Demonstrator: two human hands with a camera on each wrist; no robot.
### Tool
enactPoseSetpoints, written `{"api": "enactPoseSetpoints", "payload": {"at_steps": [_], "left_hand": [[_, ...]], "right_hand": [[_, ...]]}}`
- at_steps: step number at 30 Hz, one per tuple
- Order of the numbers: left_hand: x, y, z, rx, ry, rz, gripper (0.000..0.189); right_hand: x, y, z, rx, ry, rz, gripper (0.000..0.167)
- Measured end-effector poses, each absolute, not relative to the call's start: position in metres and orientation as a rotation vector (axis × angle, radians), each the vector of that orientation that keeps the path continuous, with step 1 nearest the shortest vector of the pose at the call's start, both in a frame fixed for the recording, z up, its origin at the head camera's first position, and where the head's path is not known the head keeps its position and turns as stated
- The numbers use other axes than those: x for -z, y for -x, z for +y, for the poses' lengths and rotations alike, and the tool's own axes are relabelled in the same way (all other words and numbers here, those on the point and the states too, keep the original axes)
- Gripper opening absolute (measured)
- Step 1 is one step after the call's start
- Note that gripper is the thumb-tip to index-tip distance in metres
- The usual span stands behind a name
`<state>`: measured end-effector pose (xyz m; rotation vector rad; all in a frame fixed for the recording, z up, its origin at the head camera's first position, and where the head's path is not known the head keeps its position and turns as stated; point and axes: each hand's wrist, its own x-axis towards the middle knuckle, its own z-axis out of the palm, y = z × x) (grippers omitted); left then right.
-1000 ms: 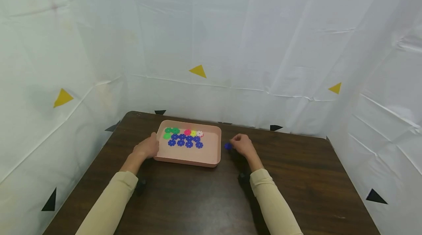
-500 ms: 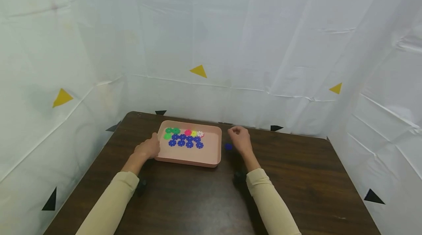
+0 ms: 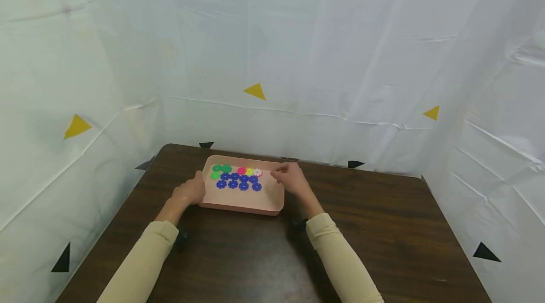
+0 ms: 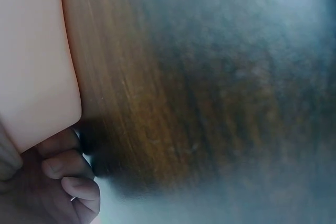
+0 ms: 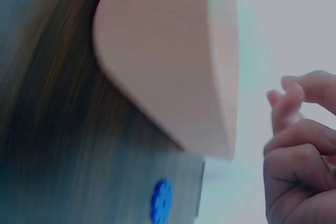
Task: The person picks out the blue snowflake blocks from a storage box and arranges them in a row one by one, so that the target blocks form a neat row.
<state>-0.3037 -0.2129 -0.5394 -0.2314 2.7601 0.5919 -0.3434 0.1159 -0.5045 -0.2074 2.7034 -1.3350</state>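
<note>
A pale pink tray (image 3: 238, 199) stands on the dark table. My left hand (image 3: 191, 190) grips its left side; the left wrist view shows fingers curled at the tray's corner. Flat notched plastic discs lie inside: several blue discs (image 3: 243, 186) in two rows, dark green discs (image 3: 221, 168), a light green disc (image 3: 215, 176), a pink disc (image 3: 241, 170), a yellow disc (image 3: 249, 172) and a white disc (image 3: 257, 172). My right hand (image 3: 291, 177) hovers over the tray's right rim, fingers loosely bent, nothing visible between them. Outside the tray, a loose blue disc (image 5: 161, 202) lies on the table, hidden in the head view.
The dark wood table (image 3: 238, 255) spreads around the tray and under both forearms. White sheeting (image 3: 298, 57) with yellow and black triangles hangs behind the table and along both sides.
My right hand has left the loose blue disc, lifting away and then moving left over the tray's right rim. The left hand stays on the tray, and the discs inside have not moved.
</note>
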Motion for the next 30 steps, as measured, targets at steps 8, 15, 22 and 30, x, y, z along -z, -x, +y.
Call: {"api": "enactPoseSetpoints", "payload": {"at_steps": [8,15,22,30], "left_hand": [[0.539,0.303,-0.214,-0.584,0.208,2.760,0.054],[0.543,0.311,-0.213,-0.549,0.207,2.733,0.059],[0.546,0.315,-0.214,-0.545,0.206,2.734,0.059],[0.545,0.313,-0.213,-0.553,0.215,2.735,0.060]], "right_hand": [[0.509,0.341,0.089,1.135,0.254,2.726,0.024],[0.520,0.341,0.079,1.103,0.242,2.722,0.022],[0.530,0.346,0.066,0.971,0.274,2.799,0.023],[0.529,0.344,0.058,0.925,0.203,2.794,0.033]]}}
